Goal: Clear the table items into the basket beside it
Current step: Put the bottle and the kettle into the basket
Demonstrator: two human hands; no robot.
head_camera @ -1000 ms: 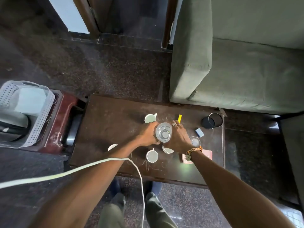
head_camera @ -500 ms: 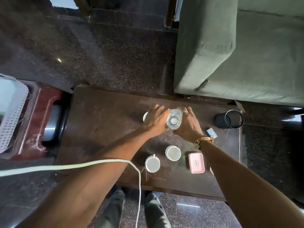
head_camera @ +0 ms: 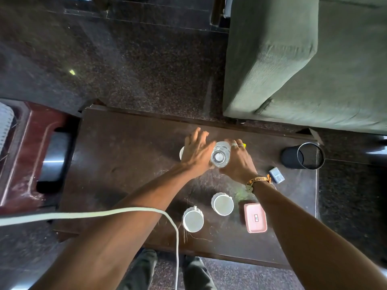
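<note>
A clear glass stands upright on the dark wooden table. My right hand wraps it from the right. My left hand lies flat against its left side with fingers spread, covering most of a white cup. Two more white cups stand nearer me, with a pink box to their right. A small blue-grey box and a black mesh holder on its side lie at the right end. Only a sliver of the white basket shows at the left edge.
A green sofa stands just behind the table's right half. A red-brown stand under the basket sits left of the table. A white cable hangs across my left forearm. Dark stone floor surrounds everything.
The glass and both hands have shifted a little toward the table's far side, next to the far cup. My left hand's fingers have spread open. The view has swung right, pushing the basket nearly out of sight.
</note>
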